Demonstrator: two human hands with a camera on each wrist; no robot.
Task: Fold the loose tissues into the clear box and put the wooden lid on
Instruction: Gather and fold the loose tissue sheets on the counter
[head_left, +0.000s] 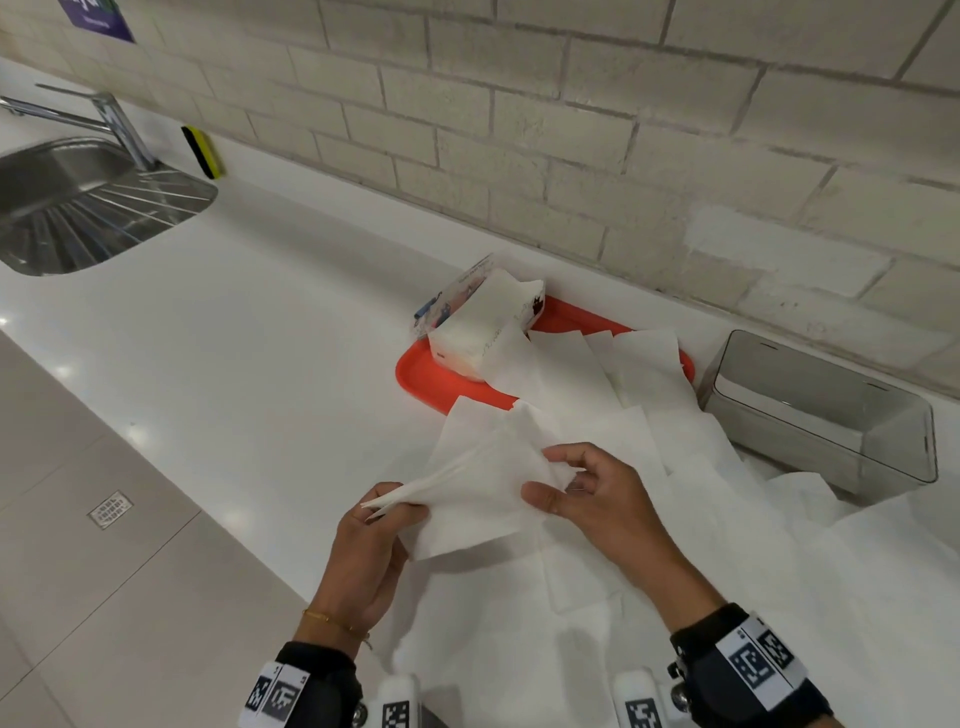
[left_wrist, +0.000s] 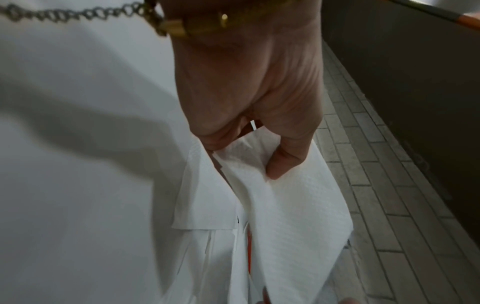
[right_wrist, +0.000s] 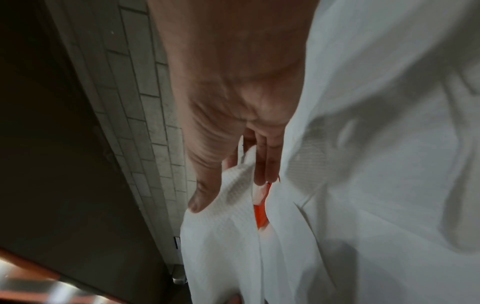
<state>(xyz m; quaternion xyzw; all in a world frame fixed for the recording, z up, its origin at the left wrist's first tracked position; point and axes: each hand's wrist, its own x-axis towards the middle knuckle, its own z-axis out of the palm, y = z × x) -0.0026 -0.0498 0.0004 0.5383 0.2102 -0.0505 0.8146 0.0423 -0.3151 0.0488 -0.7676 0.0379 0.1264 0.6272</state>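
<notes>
Two wrist bands with black-and-white markers sit at the near edge, one per wrist. Left hand (head_left: 363, 551) pinches a gathered corner of one white tissue (head_left: 478, 499), thumb and fingers curled on it. Right hand (head_left: 597, 499) pinches the opposite edge of the same sheet between thumb and forefinger. The sheet is thin, embossed, creased into a fan toward the left hand, held above the white counter (head_left: 249, 322).

Landmark: orange tray (head_left: 421, 374), plastic, rounded corners, one of it. On its far-left part lies one opened tissue pack (head_left: 478, 322). Loose tissues (head_left: 613, 405), too overlapped to count, spill from the tray toward the hands. Right of the tray stands one clear box (head_left: 831, 415), rectangular, nothing visible inside. Far left of the tray: one steel sink (head_left: 78, 208), one faucet (head_left: 104, 119), one yellow-green sponge (head_left: 202, 150).
</notes>
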